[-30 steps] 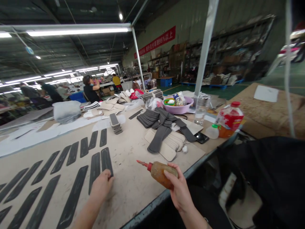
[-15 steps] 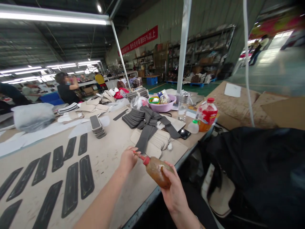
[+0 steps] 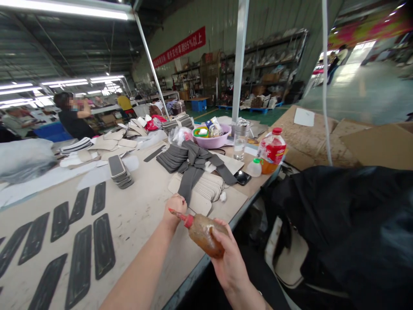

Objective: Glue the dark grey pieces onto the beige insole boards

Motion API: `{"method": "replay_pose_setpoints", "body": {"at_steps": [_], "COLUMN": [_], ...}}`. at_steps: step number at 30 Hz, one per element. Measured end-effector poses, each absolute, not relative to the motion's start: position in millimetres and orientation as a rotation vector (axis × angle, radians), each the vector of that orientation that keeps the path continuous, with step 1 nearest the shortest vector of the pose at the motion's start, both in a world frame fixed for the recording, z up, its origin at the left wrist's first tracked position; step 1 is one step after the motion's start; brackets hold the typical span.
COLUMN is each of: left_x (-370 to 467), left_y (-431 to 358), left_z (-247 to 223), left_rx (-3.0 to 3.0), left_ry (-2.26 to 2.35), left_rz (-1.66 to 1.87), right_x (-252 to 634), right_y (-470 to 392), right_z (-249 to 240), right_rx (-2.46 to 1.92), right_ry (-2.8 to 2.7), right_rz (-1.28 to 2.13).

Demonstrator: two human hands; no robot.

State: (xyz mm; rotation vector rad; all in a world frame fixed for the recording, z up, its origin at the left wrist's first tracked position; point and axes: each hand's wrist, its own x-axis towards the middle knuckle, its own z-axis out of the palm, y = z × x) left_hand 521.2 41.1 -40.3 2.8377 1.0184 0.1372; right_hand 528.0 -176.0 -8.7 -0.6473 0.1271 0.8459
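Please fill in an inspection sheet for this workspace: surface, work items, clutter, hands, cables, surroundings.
Surface: beige table, marked with dark specks.
Work items: bottle with red nozzle; dark strips laid apart at left; dark pile partly over beige pieces.
Clutter: purple basin full of small items, jar, phone, red-labelled jug.
Hands: right hand grips the bottle; left hand is at the pile's near end, grip unclear.
Cables: dark cord by the basin; white line hanging at right, cable or tube unclear.
Surroundings: shelves, red banner, seated co-worker in black.
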Motion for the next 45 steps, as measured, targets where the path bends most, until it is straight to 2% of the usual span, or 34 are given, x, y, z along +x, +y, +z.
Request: {"method": "replay_pose_setpoints", "body": {"at_steps": [7,10,13,15,17,20,23,28,34,45], "left_x": [498.3,456.2,393.6,348.1,306.5,259.8,234.0,220.2,219.6,220.8], "left_y": [37.5,32.9,17.0,0.7,-17.6,-42.5,-59.1,-71.0,-72.7,-69.3], "left_z": [-5.7,20.9,33.5,30.0,18.3,-7.6,-32.1,-49.3,-51.3,-48.6], "left_rx": [2.806,2.801,2.918,3.03,3.113,3.133,3.06,2.92,2.832,2.819], "left_ry": [1.054,1.026,0.792,0.65,0.621,0.674,0.778,0.844,0.852,0.826], "left_rz": [0.525,0.697,0.88,0.948,0.875,0.652,0.639,0.848,0.927,0.889], "right_x": [524.7,525.4,525.4,523.3,518.4,505.5,488.5,462.4,438.9,435.5], "right_y": [-173.8,-172.6,-173.6,-175.2,-176.4,-175.6,-172.0,-167.8,-167.3,-162.4], "right_z": [-9.8,-10.2,-10.2,-10.0,-10.2,-12.9,-20.9,-39.7,-42.3,-39.2], "right_rx": [-0.654,-0.665,-0.685,-0.71,-0.743,-0.819,-0.939,-1.168,-1.306,-1.36], "right_ry": [0.076,0.058,0.057,0.037,-0.019,-0.142,-0.271,-0.679,-1.097,-1.175], "right_rz": [0.805,0.774,0.752,0.763,0.789,0.818,0.823,0.78,0.486,0.415]}}
